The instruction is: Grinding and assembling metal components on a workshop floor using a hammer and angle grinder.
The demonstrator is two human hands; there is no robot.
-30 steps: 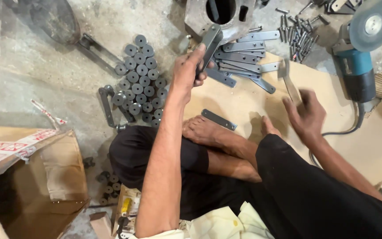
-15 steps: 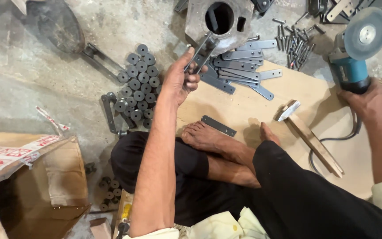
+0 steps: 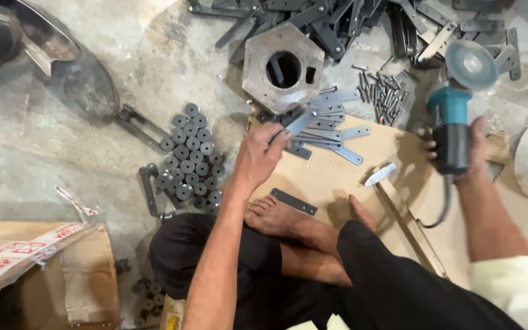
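Your left hand is pinched shut on a flat metal strip, held up just over the heap of slotted strips at the top edge of the plywood board. Your right hand is wrapped tight around the angle grinder off to the right — disc up, nothing touching it. Judging by that, you're barely started: one strip lies alone by your foot, the hammer rests idle on the board, and the big pile looks untouched. Round metal bushings sit stacked on the left. Bottom-left there's an open brown cardboard box — white tape with red print along its flaps.
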